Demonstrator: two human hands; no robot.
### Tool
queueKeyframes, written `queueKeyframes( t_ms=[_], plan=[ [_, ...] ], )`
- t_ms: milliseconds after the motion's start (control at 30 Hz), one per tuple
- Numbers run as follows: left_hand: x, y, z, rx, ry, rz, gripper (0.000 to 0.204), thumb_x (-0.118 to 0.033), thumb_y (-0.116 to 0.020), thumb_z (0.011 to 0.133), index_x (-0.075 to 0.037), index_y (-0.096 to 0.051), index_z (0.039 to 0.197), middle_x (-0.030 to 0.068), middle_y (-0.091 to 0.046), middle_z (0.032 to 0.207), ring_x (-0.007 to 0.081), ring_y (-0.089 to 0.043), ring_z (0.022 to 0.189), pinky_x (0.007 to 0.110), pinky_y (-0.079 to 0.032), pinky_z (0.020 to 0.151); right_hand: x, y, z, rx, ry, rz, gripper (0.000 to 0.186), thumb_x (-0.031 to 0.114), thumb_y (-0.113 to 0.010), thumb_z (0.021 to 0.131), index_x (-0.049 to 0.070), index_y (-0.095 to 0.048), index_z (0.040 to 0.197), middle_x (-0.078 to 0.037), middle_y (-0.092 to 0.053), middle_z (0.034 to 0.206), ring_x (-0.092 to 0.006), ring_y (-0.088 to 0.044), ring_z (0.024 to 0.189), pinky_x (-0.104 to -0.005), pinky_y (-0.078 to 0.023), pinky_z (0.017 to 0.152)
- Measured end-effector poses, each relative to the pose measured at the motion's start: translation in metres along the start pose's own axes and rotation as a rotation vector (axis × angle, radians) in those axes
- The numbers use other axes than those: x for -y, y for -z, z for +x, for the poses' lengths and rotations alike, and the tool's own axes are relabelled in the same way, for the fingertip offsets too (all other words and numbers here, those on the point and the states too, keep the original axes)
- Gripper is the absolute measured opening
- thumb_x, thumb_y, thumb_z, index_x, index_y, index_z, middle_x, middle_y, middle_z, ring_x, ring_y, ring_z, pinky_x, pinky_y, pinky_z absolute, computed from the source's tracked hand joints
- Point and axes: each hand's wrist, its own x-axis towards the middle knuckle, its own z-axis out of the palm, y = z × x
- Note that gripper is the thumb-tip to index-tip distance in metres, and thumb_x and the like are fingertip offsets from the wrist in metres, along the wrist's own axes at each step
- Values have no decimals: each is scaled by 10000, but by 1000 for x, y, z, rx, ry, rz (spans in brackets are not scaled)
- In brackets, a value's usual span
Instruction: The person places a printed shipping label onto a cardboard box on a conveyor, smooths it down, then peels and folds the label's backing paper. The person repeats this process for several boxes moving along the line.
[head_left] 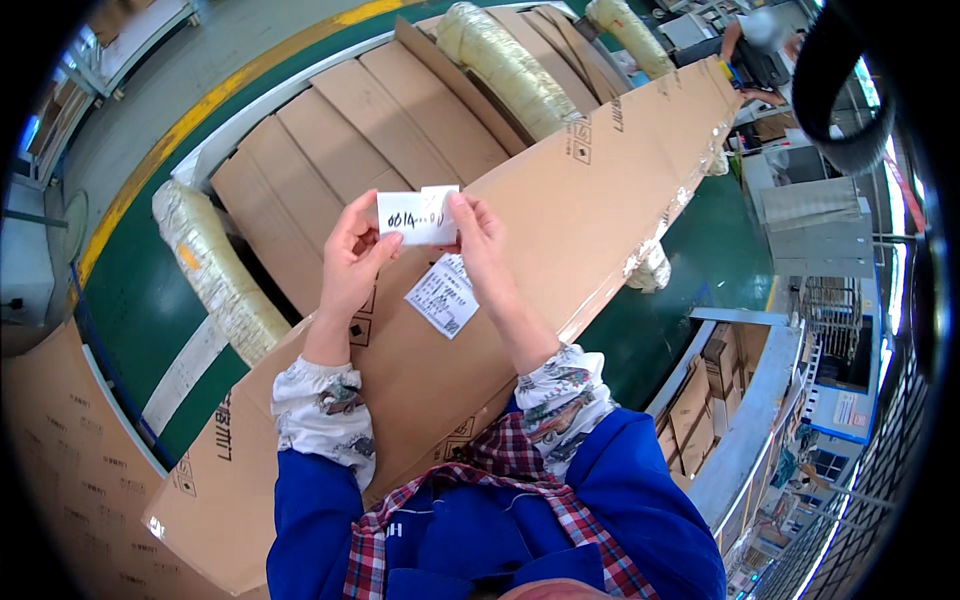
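Note:
A small white paper slip [410, 210] with dark handwriting is held up between my two hands. My left hand [355, 255] pinches its lower left edge, and my right hand [480, 245] grips its right edge with the thumb on the front. Below them lies a long brown cardboard package [555, 230], set diagonally across my front, with a printed white label [440, 298] on its top, just under the slip.
Behind are flat cardboard sheets [350, 130] between wrapped padded rolls [215, 260]. A co-worker [760, 45] is at the package's far end. A metal bin of cardboard [760, 335] stands at right, another cardboard sheet [70, 450] at lower left.

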Motion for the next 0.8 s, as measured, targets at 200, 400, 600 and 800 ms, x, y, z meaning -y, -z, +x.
queueKeyframes(
  t_ms=[200,400,600,800],
  plan=[
    [1,5,0,7,28,-27,322,-43,-609,804,12,-536,1113,35,-589,949,55,-513,776,192,-428,656,-5,3,1,40,7,-65,327,155,-564,841,-35,-458,1085,-98,-609,852,-130,-580,683,-235,-482,631],
    [2,13,-1,48,137,-83,236,-53,-615,804,18,-580,1026,22,-603,891,62,-533,805,196,-431,694,-3,-2,-5,35,198,-369,259,137,-568,842,-42,-529,1025,-77,-609,884,-108,-569,763,-234,-470,650],
    [0,9,0,121,154,-78,223,-25,-601,804,23,-575,1020,33,-599,932,76,-547,822,206,-441,730,-6,-7,-10,179,43,-140,236,111,-575,843,-40,-541,1021,-76,-597,971,-105,-566,860,-234,-463,728],
    [5,13,0,149,165,-29,213,18,-580,796,30,-568,1008,41,-598,934,93,-558,844,215,-447,755,-10,-8,-10,251,117,-67,260,24,-566,817,-51,-505,1058,-102,-601,967,-131,-579,871,-247,-469,771]
  ],
)
